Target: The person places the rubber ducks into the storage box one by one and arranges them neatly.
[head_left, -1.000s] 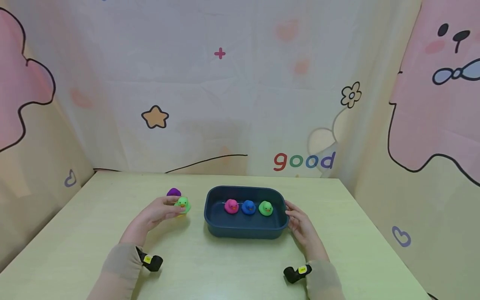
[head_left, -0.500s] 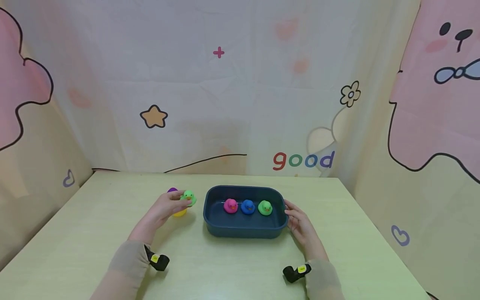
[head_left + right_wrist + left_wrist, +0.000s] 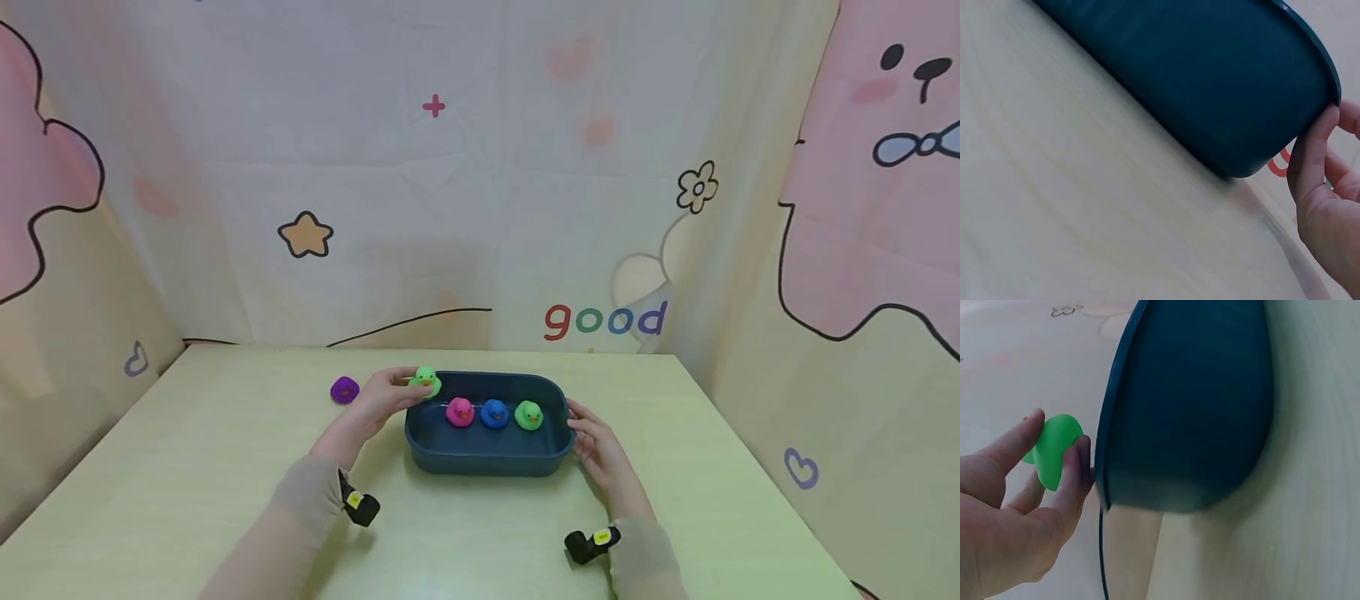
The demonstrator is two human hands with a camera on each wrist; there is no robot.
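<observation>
Soft, even light washes the tabletop (image 3: 465, 542) before me, leaving faint shadows around the dark blue bin (image 3: 487, 463); both wrist views run dimmer and greyer, the left one slightly blurred.

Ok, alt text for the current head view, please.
A left hand holds a green duck by the left end of a dark blue tray; inside sit a pink duck, a blue duck and another green duck. The right hand touches the tray's right end. A purple toy lies on the table at left.
</observation>
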